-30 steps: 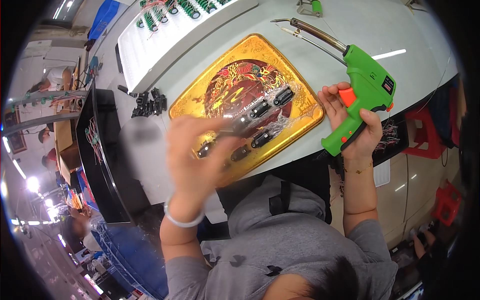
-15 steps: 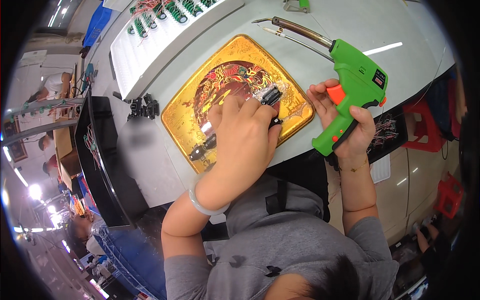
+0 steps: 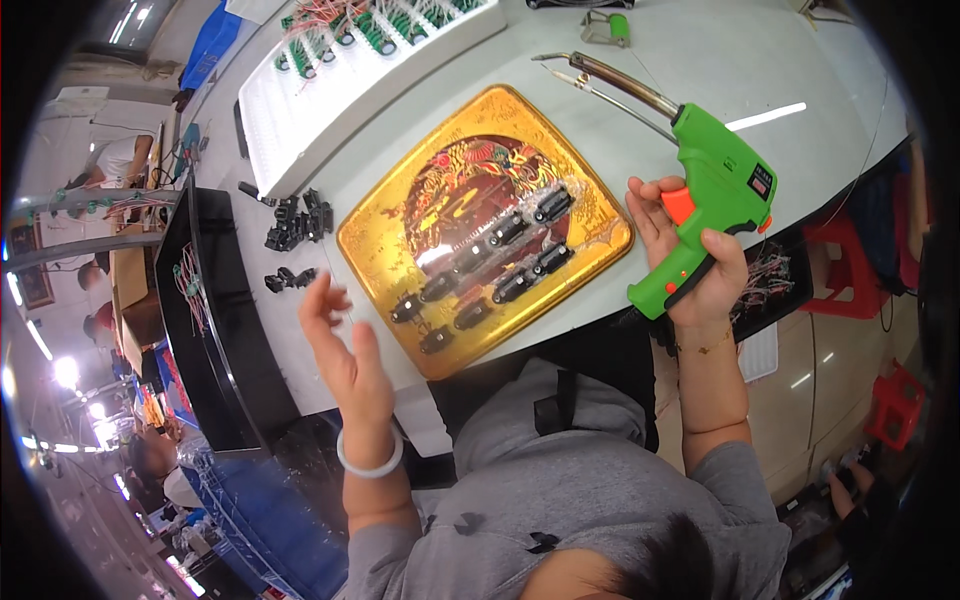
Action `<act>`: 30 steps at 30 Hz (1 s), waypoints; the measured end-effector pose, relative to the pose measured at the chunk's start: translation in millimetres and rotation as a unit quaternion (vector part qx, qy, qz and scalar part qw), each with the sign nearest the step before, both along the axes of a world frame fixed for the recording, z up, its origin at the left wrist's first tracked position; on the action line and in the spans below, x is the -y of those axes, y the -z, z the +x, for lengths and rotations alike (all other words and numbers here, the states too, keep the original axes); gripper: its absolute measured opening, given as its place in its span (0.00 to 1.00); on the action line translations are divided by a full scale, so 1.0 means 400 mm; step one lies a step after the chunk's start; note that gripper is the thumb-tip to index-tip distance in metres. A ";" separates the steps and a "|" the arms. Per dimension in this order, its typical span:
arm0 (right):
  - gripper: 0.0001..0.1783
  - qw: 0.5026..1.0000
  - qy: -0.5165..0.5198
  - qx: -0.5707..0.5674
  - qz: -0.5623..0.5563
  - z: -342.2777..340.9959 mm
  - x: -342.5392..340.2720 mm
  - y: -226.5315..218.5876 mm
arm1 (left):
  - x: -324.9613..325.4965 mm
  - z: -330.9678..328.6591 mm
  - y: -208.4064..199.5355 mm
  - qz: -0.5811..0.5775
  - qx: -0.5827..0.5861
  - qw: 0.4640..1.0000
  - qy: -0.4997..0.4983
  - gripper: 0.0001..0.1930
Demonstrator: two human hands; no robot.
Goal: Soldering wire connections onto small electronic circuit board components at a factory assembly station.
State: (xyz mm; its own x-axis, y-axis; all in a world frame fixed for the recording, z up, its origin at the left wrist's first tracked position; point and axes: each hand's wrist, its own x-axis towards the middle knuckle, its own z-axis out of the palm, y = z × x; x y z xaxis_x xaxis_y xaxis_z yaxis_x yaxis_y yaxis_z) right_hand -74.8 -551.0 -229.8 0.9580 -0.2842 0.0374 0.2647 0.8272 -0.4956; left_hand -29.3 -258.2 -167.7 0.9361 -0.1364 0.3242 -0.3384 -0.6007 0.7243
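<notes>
My right hand [image 3: 712, 275] grips the handle of a green soldering gun [image 3: 715, 165] with an orange trigger. Its metal tip and thin wire-feed tube point toward the upper left, above the table. My left hand [image 3: 350, 360] is empty with its fingers apart, off the left corner of a golden square tin lid [image 3: 385, 205]. On that lid, several small black plastic parts [image 3: 515, 283] lie in two slanting rows. Close to my left fingertips are a few more black parts [image 3: 290, 279], and a larger pile of black parts [image 3: 298, 220] lies just beyond them.
A white tray [image 3: 290, 130] holding green coils with red wires [image 3: 375, 35] stands at the far left. A black bin [image 3: 215, 330] is at the left table edge. Below right sits a black tray with wired parts [image 3: 768, 275], near a red stool [image 3: 835, 265]. A small green-and-metal stand [image 3: 606, 30] is at the back.
My left hand has left the parts on the lid and moved left, its fingers now spread. The rows of black parts are uncovered. My right hand still holds the soldering gun.
</notes>
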 end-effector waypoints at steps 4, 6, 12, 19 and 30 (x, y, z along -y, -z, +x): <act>0.29 0.999 0.025 0.011 -0.021 -0.007 -0.012 0.008 | -0.094 -0.117 0.043 0.030 -0.166 0.986 -0.016 0.27; 0.29 0.999 0.019 0.032 -0.024 -0.006 -0.015 0.011 | -0.082 -0.153 0.041 0.001 -0.153 0.988 0.008 0.28; 0.32 0.990 0.019 0.064 -0.124 0.022 0.015 -0.012 | -0.063 -0.161 0.035 0.002 -0.130 0.988 0.084 0.31; 0.31 0.995 0.048 0.052 -0.066 0.013 0.015 0.014 | -0.088 0.058 -0.098 0.169 -0.027 0.979 0.107 0.09; 0.27 0.999 0.024 0.032 -0.015 0.014 0.027 0.014 | -0.076 0.909 -0.034 0.300 0.133 0.931 -0.158 0.07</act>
State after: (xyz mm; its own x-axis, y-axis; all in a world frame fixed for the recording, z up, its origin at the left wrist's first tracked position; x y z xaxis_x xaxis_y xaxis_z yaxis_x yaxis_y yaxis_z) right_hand -69.2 -561.6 -235.2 0.9390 -0.3267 0.1077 0.3351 0.7980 -0.5009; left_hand 334.5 -227.7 -154.1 0.8573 -0.0991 0.5052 -0.1958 -0.9703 0.1421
